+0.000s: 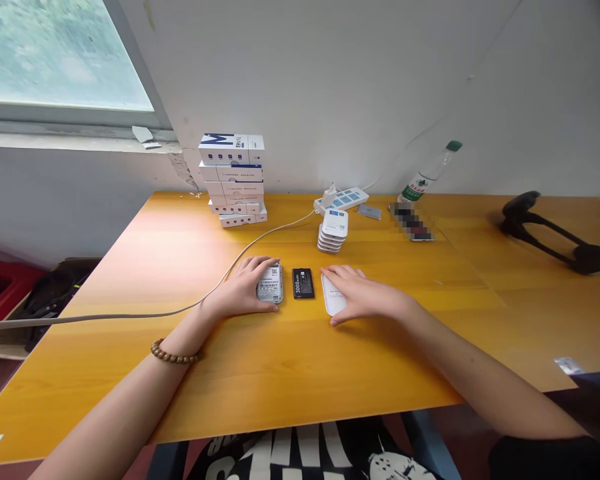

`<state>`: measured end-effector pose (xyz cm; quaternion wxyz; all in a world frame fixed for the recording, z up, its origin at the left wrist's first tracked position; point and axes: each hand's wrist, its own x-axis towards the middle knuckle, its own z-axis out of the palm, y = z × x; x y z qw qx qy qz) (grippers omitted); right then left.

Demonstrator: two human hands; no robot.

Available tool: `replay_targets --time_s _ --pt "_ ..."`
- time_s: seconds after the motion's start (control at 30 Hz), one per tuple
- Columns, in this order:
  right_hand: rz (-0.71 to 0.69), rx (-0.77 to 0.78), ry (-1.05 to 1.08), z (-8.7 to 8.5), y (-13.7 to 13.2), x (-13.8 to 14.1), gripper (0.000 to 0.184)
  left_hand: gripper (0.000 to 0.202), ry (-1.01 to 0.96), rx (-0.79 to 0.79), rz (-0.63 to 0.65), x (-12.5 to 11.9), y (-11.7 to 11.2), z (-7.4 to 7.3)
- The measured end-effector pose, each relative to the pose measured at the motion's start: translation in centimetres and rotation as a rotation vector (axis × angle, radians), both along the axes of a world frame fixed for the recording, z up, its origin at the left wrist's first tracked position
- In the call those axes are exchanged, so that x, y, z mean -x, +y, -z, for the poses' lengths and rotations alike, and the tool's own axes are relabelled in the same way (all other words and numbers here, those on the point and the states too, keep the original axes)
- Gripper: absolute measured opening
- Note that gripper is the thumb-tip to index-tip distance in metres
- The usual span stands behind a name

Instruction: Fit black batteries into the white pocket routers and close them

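My left hand point(245, 287) grips a small rectangular electronic device body point(270, 284) by its sides; its inner face, with a printed label, points up. On the table to the right of it lies a flat black battery point(303, 283) marked 3000mAh, touched by neither hand. My right hand point(355, 292) has thumb and fingers around the edges of a thin white cover point(333, 297) lying on the tabletop. Part of that cover is hidden under the palm. Behind the battery stands a stack of white rounded devices point(334, 227).
Several white boxes point(233, 180) are stacked at the back left. A grey cable point(145, 315) crosses over my left wrist to the power strip point(347, 199). Farther right are a plastic bottle point(427, 175), a pixelated phone-like item point(414, 224) and a black stand point(555, 233).
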<state>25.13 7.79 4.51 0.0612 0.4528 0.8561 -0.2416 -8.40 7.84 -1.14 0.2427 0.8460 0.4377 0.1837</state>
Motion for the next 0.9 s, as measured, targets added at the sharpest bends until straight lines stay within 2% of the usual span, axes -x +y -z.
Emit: replay_targets --time_s 0.1,0.27,0.4,0.47,0.53,0.63,0.7,0.73,0.8,0.9 --pt "0.015 0.003 0.013 0.5 0.2 -1.3 0.114 0.108 -0.006 -0.017 0.007 0.0 0.1 0.1" --pt "0.041 -0.029 0.051 1.1 2.2 -2.3 0.108 0.106 -0.009 -0.021 0.013 0.0 0.1 0.0" --pt "0.074 -0.047 0.042 0.9 2.5 -3.0 0.104 0.102 -0.005 -0.027 0.015 -0.1 0.1 -0.2" --pt "0.090 -0.076 0.092 0.0 2.3 -3.2 0.095 0.101 -0.001 -0.024 0.015 -0.3 0.1 -0.3" --pt "0.115 -0.148 0.186 -1.4 2.7 -3.2 0.076 0.102 0.003 -0.015 0.020 -0.4 0.1 -0.4" --pt "0.182 -0.352 0.283 -4.0 4.9 -2.9 0.055 0.103 0.014 -0.008 0.025 -0.5 0.2 -0.3" --pt "0.226 -0.455 0.236 -5.5 7.5 -2.4 0.059 0.102 0.016 -0.018 0.025 -0.5 0.3 -0.3" --pt "0.233 -0.445 0.172 -5.9 9.0 -2.2 0.069 0.102 0.014 -0.022 0.027 -0.5 0.3 -0.3" --pt "0.200 -0.321 0.069 -6.3 12.0 -1.8 0.095 0.102 0.010 -0.020 0.031 -0.5 0.2 -0.4" --pt "0.134 -0.160 0.024 -6.0 15.1 -1.3 0.104 0.103 0.004 0.000 0.040 -0.5 0.2 -0.4"
